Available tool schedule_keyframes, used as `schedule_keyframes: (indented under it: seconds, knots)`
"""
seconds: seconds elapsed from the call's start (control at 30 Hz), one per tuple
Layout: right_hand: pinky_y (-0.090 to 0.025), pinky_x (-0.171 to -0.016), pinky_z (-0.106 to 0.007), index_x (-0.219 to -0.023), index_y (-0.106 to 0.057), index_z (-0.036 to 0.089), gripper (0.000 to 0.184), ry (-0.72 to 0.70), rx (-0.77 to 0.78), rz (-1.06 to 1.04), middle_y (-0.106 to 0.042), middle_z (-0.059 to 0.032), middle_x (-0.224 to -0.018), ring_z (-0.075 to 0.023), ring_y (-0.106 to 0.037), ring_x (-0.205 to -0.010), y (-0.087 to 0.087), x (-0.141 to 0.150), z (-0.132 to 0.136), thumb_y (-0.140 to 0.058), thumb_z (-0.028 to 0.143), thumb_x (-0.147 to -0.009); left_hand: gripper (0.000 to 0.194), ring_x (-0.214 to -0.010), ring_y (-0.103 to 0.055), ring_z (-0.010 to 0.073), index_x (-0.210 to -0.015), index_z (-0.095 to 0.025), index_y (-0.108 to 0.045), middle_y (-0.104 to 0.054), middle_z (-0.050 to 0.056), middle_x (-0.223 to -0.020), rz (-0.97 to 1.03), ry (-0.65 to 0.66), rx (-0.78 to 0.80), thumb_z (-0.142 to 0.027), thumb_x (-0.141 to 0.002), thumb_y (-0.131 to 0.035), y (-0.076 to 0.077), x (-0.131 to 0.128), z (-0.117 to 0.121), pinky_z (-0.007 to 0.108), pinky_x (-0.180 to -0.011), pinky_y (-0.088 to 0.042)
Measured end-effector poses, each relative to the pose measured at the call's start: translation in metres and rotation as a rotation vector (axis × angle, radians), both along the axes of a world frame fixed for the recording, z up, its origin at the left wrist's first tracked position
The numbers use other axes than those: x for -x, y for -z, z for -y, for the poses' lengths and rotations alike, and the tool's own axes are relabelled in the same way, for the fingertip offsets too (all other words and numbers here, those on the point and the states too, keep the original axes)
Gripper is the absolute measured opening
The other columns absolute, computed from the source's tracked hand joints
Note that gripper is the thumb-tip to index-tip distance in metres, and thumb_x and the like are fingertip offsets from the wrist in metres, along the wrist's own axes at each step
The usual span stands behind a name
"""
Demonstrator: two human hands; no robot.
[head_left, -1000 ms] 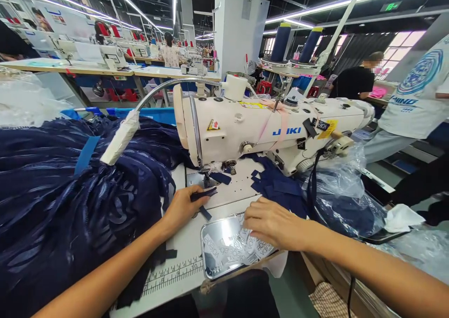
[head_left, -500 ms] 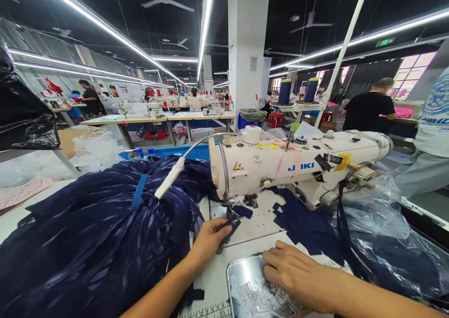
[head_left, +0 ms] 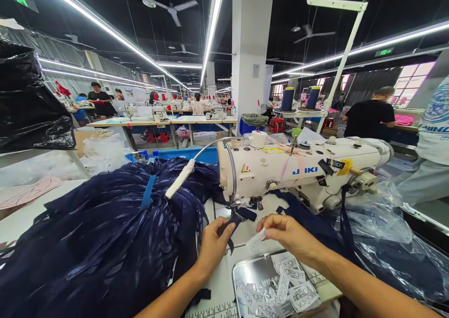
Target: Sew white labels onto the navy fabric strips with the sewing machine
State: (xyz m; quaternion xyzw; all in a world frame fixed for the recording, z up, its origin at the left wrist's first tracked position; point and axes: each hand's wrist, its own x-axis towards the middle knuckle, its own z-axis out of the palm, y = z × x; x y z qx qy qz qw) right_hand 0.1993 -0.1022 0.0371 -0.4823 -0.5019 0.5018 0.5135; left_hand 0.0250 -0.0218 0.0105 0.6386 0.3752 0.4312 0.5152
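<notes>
Label (head_left: 257, 242) and strip (head_left: 228, 230) held at the machine (head_left: 266, 166)

The pale table (head_left: 224, 266) carries a ruler (head_left: 219, 310) printed along its near edge. Behind it stretches a long workshop with a dark ceiling, strip lights and a square pillar (head_left: 253, 56); other people stand or sit at benches further off.

A navy pile (head_left: 105, 248) crowds the table's left side, running up close to the left hand (head_left: 213, 244). On the right, navy cloth (head_left: 303, 213) and a clear plastic bag (head_left: 382, 210) hem in the space under the machine's arm. The tray (head_left: 257, 264) sits at the near edge, just in front of both hands. Between the hands lies a narrow stretch of pale surface; the label hangs over it, near the tray's far rim.

Left thumb and fingers pinch one dark strip beside the needle; whether its far end lies under the foot is hard to tell. The right hand (head_left: 291, 236) grips one white label in its fingertips. At least five more labels (head_left: 293, 276) overlap in the one tray. Two navy spools (head_left: 288, 99) stand behind the machine, and two green exit signs (head_left: 385, 52) glow overhead.
</notes>
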Motion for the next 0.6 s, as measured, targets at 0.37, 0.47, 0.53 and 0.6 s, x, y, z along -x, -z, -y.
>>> schedule_keyframes:
  seconds: [0.37,0.47,0.53,0.6]
  knots:
    - [-0.034,-0.062,-0.025,-0.057,-0.057,0.017,0.021,0.24,0.022,-0.111,-0.052,0.0047,-0.054,-0.0104,-0.044,-0.056,0.006,0.042,-0.038,-0.07,0.033,-0.054,0.04,-0.042,-0.029,0.0058,-0.06,-0.014,-0.054,-0.038,-0.005,-0.048,0.028,0.215,0.289,-0.052,-0.058,-0.066,-0.009,0.002,0.0,0.018,-0.041,-0.02]
    - [-0.033,-0.059,-0.025,-0.055,-0.056,0.017,0.016,0.286,-0.017,-0.047,-0.051,0.0049,-0.052,-0.0104,-0.042,-0.055,0.007,0.042,-0.04,-0.065,0.031,-0.056,0.042,-0.044,-0.03,0.0062,-0.055,-0.013,-0.052,-0.039,-0.005,-0.048,0.066,0.248,0.355,-0.053,-0.058,-0.065,-0.013,0.003,-0.001,0.019,-0.042,-0.02]
    - [-0.033,-0.058,-0.026,-0.054,-0.055,0.017,0.015,0.307,-0.031,-0.026,-0.05,0.0047,-0.052,-0.0106,-0.042,-0.054,0.009,0.043,-0.04,-0.063,0.03,-0.056,0.042,-0.046,-0.032,0.0065,-0.058,-0.012,-0.057,-0.042,-0.004,-0.05,0.047,0.236,0.345,-0.052,-0.054,-0.069,-0.014,0.003,-0.001,0.019,-0.044,-0.021]
    - [-0.033,-0.057,-0.026,-0.054,-0.054,0.017,0.015,0.329,-0.03,-0.021,-0.05,0.0047,-0.052,-0.0105,-0.041,-0.054,0.01,0.045,-0.04,-0.062,0.03,-0.056,0.042,-0.049,-0.034,0.0068,-0.063,-0.011,-0.061,-0.045,-0.003,-0.052,0.013,0.209,0.315,-0.049,-0.05,-0.072,-0.013,0.002,0.0,0.019,-0.047,-0.023]
